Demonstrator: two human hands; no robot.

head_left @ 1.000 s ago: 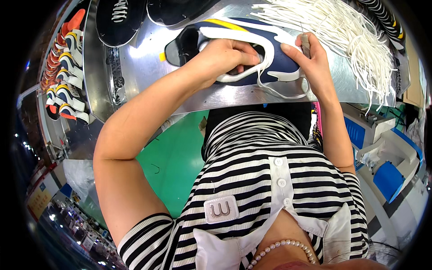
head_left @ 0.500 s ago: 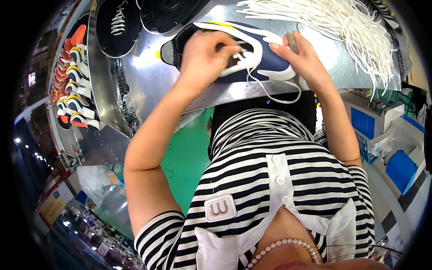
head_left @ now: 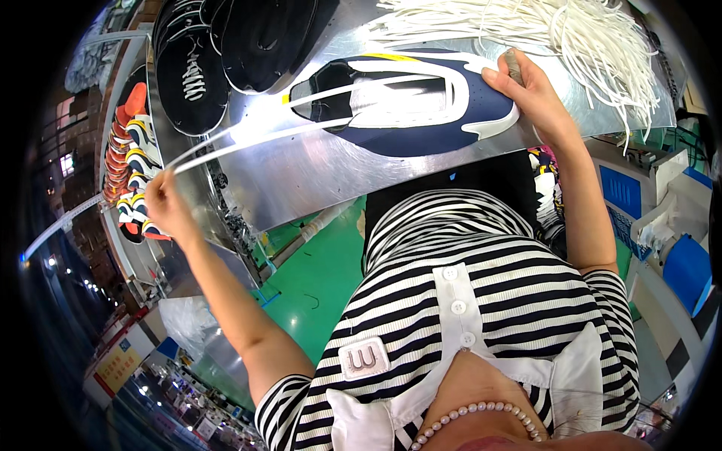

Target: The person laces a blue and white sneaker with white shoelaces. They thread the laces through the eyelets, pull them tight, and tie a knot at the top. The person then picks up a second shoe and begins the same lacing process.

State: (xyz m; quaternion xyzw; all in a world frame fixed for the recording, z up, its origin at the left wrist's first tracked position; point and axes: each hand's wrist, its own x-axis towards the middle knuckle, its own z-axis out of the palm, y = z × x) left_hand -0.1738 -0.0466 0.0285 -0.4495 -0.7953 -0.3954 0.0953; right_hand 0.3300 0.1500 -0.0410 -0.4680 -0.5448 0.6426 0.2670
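A navy and white shoe upper [head_left: 392, 143] with a yellow edge lies on the metal table, its toe to the right. My right hand [head_left: 540, 101] grips its toe end, thumb on top; a greyish wrap covers one finger. Far out to the left, my left hand [head_left: 169, 207] is closed on a white shoelace [head_left: 252, 139]. Two strands of the lace run taut from my fingers over the heel into the shoe's opening. The lace passes at the white eyelet edge near the toe.
A heap of loose white laces [head_left: 541, 30] lies at the table's far right. Black shoe parts [head_left: 188, 83] are piled at the far left. Orange, white and yellow uppers [head_left: 135, 173] hang in a row past the left edge of the metal table [head_left: 323, 180].
My left hand has moved from the shoe's opening far out to the left, drawing the lace straight; its loose loop near me is gone. My right hand stays at the toe.
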